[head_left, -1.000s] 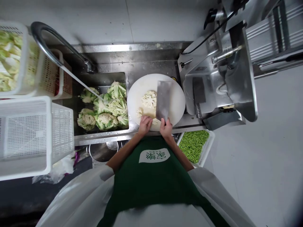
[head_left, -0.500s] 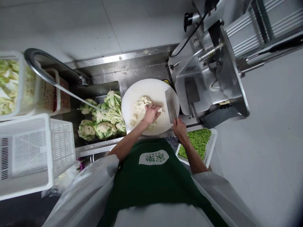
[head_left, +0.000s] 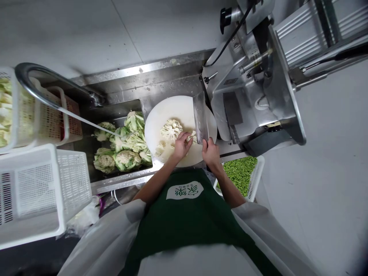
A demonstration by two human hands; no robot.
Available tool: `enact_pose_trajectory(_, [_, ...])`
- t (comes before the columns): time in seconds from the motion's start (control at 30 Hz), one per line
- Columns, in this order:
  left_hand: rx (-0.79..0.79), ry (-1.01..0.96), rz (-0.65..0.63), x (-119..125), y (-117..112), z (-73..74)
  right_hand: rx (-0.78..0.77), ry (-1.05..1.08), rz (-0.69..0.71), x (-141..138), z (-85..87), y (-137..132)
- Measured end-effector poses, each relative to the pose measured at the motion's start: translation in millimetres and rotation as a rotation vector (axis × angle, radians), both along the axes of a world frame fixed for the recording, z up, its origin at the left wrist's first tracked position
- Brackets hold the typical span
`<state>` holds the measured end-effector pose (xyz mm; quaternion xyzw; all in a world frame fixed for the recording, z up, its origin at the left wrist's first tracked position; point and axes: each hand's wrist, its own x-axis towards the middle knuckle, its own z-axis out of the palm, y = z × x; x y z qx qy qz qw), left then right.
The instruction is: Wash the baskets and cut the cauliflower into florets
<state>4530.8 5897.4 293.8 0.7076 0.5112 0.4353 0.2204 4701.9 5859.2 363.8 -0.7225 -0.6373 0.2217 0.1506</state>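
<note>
On the round white cutting board, my left hand has its fingers curled on a small cauliflower piece, partly covered by the fingertips. My right hand grips the handle of a cleaver. The wide blade stands over the right part of the board, just right of that piece. Beyond my left hand lies a larger cut cauliflower chunk, with small florets nearer the board's left edge.
Left of the board, a sink holds several cauliflower heads under a running faucet. White baskets stand further left. A slicing machine with a second cleaver is at right. A basket of chopped greens sits below.
The cleaver has moved left and its blade has tilted up from lying flatter on the board. My left hand has shifted slightly toward me, with its fingers less bunched over the piece.
</note>
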Motion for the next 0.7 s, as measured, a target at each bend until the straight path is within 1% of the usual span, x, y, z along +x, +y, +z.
enact_pose_trajectory(0.2, [0.000,0.008,0.011,0.2,0.0,-4.6,-0.041,-0.047,0.007,-9.7,0.2,6.0])
enact_pose_trajectory(0.33, [-0.003,0.025,0.001,-1.4,1.1,-9.4,-0.079,-0.058,-0.003,-12.8,-1.6,5.2])
enact_pose_trajectory(0.47, [-0.004,0.046,0.019,-1.5,0.1,-10.2,-0.090,-0.049,0.004,-16.7,-3.6,2.5])
enact_pose_trajectory(0.57, [-0.002,0.061,0.010,-1.6,-1.3,-7.8,-0.123,-0.054,0.014,-24.5,-8.1,-0.2])
enact_pose_trajectory(0.7, [0.015,0.097,-0.015,-5.9,-5.0,-4.4,-0.157,-0.072,0.036,-37.9,-19.3,-2.0])
